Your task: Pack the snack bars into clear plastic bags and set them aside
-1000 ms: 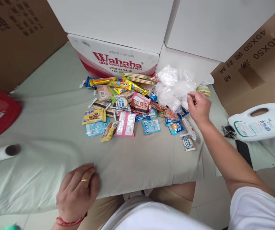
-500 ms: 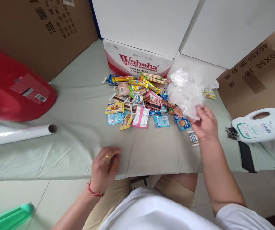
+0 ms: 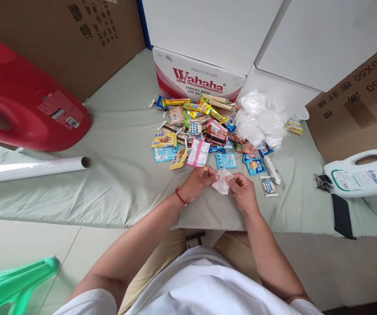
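Observation:
Between my two hands, over the table in front of the snacks, is a small clear plastic bag [image 3: 221, 185]. My left hand [image 3: 199, 183] pinches its left edge, and my right hand [image 3: 242, 189] pinches the right edge. Just beyond lies a heap of packaged snacks [image 3: 193, 127], with a pink-and-white packet [image 3: 197, 152] and a light-blue packet [image 3: 226, 160] nearest my fingers. A pile of clear plastic bags [image 3: 260, 116] sits at the right of the heap. Below it lie a dark blue packet [image 3: 255, 166] and a small wrapped biscuit [image 3: 269, 187].
At the left stand a red jug [image 3: 27, 96] and a white roll [image 3: 34, 169]. A Wahaha carton [image 3: 198, 76] closes the back. On the right lie a white detergent bottle [image 3: 365, 175] and a black phone [image 3: 342, 216]. A green stool [image 3: 21, 280] is on the floor.
My right hand has drawn a plastic bag from the pile to the table's middle. My left hand has moved up and right and now grips the bag too. The view has shifted slightly.

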The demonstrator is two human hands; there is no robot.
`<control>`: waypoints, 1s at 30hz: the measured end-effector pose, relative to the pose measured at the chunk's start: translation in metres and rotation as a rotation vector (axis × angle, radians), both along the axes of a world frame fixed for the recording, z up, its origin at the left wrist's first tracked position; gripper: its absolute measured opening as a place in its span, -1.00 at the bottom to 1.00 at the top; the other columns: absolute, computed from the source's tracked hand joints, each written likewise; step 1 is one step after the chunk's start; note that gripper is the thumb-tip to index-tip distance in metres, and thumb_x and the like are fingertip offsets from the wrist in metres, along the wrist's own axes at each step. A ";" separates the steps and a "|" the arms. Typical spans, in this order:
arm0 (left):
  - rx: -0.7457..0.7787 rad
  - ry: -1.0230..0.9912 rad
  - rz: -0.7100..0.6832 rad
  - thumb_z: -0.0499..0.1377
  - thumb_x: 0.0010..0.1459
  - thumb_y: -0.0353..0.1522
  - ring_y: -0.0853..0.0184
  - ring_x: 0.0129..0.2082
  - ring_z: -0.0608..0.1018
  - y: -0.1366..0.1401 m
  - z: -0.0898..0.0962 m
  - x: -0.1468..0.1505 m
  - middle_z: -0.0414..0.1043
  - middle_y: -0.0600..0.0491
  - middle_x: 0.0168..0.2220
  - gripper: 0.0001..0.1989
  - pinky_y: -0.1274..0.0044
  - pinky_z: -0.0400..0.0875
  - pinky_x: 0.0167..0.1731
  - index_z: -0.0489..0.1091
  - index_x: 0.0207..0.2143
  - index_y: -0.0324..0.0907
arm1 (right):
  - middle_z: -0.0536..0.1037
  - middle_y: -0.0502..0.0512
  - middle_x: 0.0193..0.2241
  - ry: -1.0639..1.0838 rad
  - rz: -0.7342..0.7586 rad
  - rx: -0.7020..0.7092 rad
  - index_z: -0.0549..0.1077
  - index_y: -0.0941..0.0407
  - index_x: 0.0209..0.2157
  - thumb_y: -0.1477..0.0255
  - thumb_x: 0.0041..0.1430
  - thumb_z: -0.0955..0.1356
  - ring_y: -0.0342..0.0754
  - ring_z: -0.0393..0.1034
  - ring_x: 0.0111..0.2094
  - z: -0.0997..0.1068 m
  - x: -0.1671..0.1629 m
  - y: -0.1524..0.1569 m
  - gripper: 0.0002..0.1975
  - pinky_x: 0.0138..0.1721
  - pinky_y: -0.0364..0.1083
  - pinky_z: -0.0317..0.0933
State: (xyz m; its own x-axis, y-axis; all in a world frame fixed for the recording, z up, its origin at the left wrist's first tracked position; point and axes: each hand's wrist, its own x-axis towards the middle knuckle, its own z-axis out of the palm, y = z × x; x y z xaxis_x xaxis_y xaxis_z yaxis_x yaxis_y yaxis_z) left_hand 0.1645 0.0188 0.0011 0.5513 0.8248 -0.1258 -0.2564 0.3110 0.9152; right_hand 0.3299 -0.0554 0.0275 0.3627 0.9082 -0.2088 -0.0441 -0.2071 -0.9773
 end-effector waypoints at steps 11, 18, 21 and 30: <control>0.068 -0.030 -0.047 0.42 0.02 0.05 0.42 -0.45 0.38 0.007 -0.003 -0.006 0.35 0.16 -0.46 -0.49 0.52 0.31 -0.37 0.36 -0.36 -0.16 | 0.41 -0.05 -0.51 -0.227 -0.052 0.157 0.58 0.00 -0.37 0.16 0.09 0.54 -0.12 0.18 -0.51 0.010 0.015 -0.033 -0.77 -0.49 -0.12 0.11; 0.237 0.013 0.148 0.35 0.11 0.04 0.36 -0.32 0.47 0.004 -0.009 0.000 0.48 0.05 -0.26 -0.55 0.47 0.39 -0.25 0.38 -0.30 -0.14 | 0.58 0.07 -0.19 -0.176 -0.222 0.147 0.59 -0.06 -0.05 -0.03 0.23 0.41 -0.02 0.43 -0.27 0.011 0.012 -0.034 -0.58 -0.37 -0.08 0.31; 0.283 -0.005 0.122 0.34 0.14 0.03 0.28 -0.15 0.53 0.001 -0.008 0.001 0.52 -0.07 -0.08 -0.56 0.44 0.39 -0.15 0.43 -0.29 -0.15 | 0.59 0.09 -0.12 0.027 -0.266 0.070 0.51 -0.04 0.06 -0.21 0.19 0.33 -0.01 0.48 -0.18 0.009 0.011 -0.017 -0.36 -0.30 -0.07 0.37; 0.052 -0.171 0.137 0.41 0.04 0.00 0.40 -0.40 0.35 0.004 -0.013 0.006 0.37 0.16 -0.40 -0.53 0.52 0.25 -0.32 0.33 -0.29 -0.13 | 0.52 -0.03 -0.37 0.055 0.059 0.038 0.56 0.06 -0.25 0.14 -0.07 0.63 -0.13 0.33 -0.37 0.009 -0.010 -0.016 -0.58 -0.31 -0.13 0.27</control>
State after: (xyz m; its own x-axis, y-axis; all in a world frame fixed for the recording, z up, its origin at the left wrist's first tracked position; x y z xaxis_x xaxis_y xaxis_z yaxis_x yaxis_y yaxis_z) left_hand 0.1704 0.0227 -0.0116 0.4431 0.8965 0.0047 -0.4457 0.2158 0.8688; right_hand 0.3202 -0.0710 0.0367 0.2977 0.9352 -0.1917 -0.0868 -0.1734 -0.9810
